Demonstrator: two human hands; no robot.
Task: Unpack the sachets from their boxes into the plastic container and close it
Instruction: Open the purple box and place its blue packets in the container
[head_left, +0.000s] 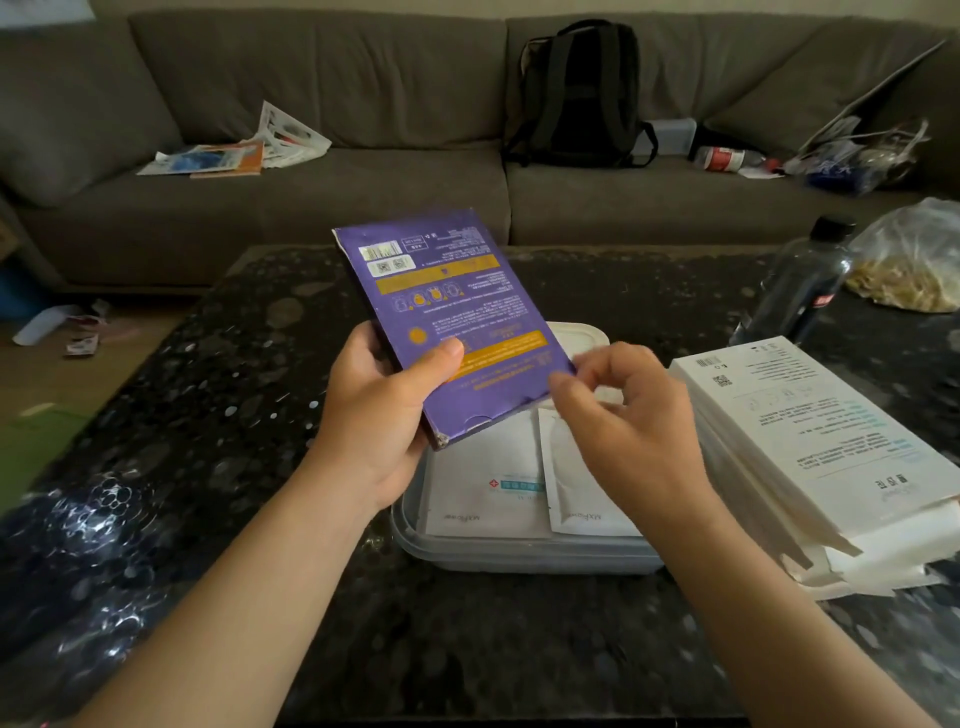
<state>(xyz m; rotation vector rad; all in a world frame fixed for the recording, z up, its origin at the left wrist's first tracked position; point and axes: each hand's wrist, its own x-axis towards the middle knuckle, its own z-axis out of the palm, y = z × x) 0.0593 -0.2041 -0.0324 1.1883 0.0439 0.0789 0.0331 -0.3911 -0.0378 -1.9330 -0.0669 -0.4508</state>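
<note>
Starting at the left, the left grip (379, 415) has the purple box (452, 322) clamped, thumb across the printed face and fingers curled behind its left edge. We see the box held up in the air, over the far left part of the plastic container (519, 558), which sits on the dark desk (260, 364) with white sachets (483, 483) lying flat inside. The box's long axis runs from its near bottom end, low by the left palm, up and away to the far left. Its back panel faces us with the print upside down, and the notched flap end points down toward us. Moving right, the right grip (623, 431) sits at the box's lower right corner with fingers curled. It is blurred, so we cannot tell whether it pinches the corner or only touches it. The risk, as we judge it: that flap end is the low end, so once it opens the sachets could slide out fast and spill past the container's rim onto the desk. Further right, the stack of white boxes (810, 441) lies close to the right forearm, and an elbow swing could knock it.
</note>
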